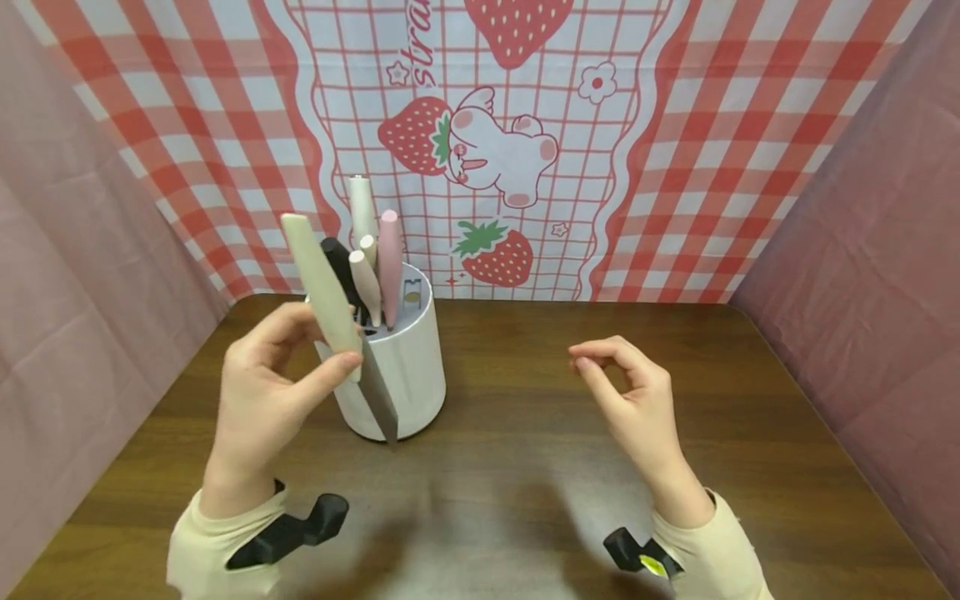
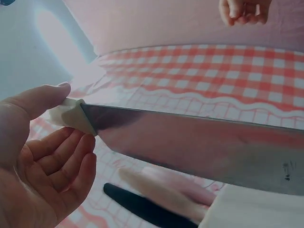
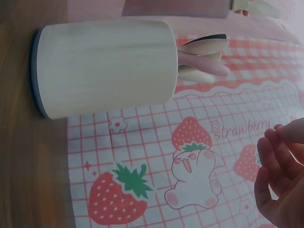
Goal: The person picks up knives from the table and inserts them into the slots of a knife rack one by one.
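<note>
My left hand pinches the pale cream handle of a broad-bladed kitchen knife between thumb and fingers. The handle points up and the blade slants down in front of the white round knife block. In the left wrist view, the wide steel blade stretches across to the right, with the block's edge behind it. My right hand hovers over the right part of the table, fingers loosely bent near the thumb, holding nothing. It is also seen in the right wrist view, apart from the block.
Several handles stand up from the block: a pink handle, a black handle, a white handle and smaller pale ones. Under everything is a brown wooden table. A strawberry-print cloth hangs behind, and pink cloths hang at both sides.
</note>
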Motion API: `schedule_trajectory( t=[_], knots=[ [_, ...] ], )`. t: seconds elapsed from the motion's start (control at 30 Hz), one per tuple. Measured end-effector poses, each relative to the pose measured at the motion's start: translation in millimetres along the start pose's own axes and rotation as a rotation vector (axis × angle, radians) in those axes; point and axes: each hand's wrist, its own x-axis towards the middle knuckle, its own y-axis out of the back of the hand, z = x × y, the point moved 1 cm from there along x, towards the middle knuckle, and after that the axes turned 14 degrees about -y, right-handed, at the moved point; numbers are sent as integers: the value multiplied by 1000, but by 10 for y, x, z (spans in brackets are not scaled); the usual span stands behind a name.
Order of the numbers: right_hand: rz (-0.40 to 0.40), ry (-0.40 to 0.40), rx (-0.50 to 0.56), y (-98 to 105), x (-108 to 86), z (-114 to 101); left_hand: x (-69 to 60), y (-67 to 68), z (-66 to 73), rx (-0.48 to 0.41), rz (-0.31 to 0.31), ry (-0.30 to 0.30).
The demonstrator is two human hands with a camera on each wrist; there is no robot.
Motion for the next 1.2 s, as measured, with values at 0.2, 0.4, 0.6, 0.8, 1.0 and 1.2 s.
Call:
schedule_trajectory(
  t=[0.2,0.4,0.6,0.8,1.0,1.2],
  knots=[
    [8,-16,-39,13,-19,7,46,141,25,-149,152,10],
    [4,-22,-63,8,-40,50,142,248,76,-222,300,-9],
    [5,-20,-78,-4,-47,94,230,324,94,-243,457,-58],
    [0,-25,-73,-17,-57,108,329,389,91,-279,556,-117],
    [-11,-39,-78,-26,-66,119,430,430,73,-252,591,-140],
    [-15,-41,-98,-44,-76,23,568,435,1,-233,557,-130]
  ],
)
